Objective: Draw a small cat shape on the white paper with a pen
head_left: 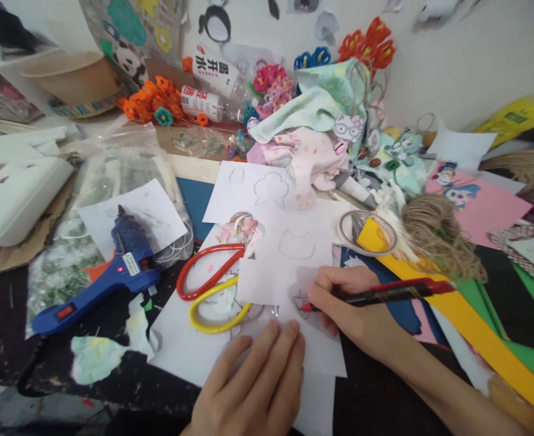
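My right hand (344, 297) grips a red and black pen (385, 293), its red tip touching a small pencil drawing on the white paper (316, 339). Flat on the paper's lower part lies my left hand (258, 369), fingers spread slightly and holding nothing. Above the hands, another white sheet carries a cat-head outline (296, 244), and a cloud-like shape (271, 189) is drawn farther up. Scissors with a red handle (210, 271) and a yellow handle (219, 306) lie left of the drawings, their blades partly hidden by paper.
A blue glue gun (131, 266) with a lit red light rests at the left. Fabric pieces (307, 139), a roll of tape (367, 232) and twine (444, 233) lie beyond my hands. Yellow card (489, 345) slants along the right.
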A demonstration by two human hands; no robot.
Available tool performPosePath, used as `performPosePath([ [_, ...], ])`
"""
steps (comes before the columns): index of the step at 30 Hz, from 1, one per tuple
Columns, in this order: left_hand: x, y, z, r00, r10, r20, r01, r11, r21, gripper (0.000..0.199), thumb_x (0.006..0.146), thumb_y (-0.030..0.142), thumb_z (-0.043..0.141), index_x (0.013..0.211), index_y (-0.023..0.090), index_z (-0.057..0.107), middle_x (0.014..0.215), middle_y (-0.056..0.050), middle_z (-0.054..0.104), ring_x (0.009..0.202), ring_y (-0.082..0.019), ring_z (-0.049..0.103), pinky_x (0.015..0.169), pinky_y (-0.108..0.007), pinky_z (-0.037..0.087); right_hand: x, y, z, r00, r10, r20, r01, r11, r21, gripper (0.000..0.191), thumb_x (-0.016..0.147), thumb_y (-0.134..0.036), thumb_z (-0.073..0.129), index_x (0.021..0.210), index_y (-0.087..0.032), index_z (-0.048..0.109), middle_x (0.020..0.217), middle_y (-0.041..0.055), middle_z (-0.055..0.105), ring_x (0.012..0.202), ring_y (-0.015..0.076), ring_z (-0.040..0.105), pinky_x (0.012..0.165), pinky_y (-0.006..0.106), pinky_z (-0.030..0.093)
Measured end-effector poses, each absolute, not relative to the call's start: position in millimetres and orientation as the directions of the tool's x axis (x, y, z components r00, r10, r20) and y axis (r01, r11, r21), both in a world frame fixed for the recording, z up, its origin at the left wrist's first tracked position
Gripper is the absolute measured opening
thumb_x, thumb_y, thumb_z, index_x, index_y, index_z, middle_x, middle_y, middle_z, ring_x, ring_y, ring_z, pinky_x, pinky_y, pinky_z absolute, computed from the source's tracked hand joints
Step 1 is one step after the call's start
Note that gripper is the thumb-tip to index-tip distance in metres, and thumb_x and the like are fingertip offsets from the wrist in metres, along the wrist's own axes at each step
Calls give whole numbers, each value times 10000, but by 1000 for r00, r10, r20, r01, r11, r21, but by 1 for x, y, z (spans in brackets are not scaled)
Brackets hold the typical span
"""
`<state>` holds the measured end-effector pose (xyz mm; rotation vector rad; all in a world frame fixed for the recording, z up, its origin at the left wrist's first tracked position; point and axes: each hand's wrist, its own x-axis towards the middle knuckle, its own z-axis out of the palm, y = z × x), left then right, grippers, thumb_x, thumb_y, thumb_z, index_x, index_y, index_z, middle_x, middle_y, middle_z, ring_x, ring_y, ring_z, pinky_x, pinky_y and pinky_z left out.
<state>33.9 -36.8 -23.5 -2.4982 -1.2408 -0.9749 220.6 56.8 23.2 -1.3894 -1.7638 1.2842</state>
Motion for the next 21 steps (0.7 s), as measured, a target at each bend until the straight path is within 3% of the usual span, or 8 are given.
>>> performPosePath([
  [21, 34, -36, -22, 434, 633, 641, 764, -635, 111, 261, 941, 144, 569, 1131, 144, 748, 1279, -30, 723, 1181, -177, 647, 1131, -325, 333, 221, 60, 25, -361, 930, -77, 466, 108, -878, 386, 863, -261, 536, 496, -213, 428, 429, -38, 480, 419, 89, 429, 432, 238, 307],
])
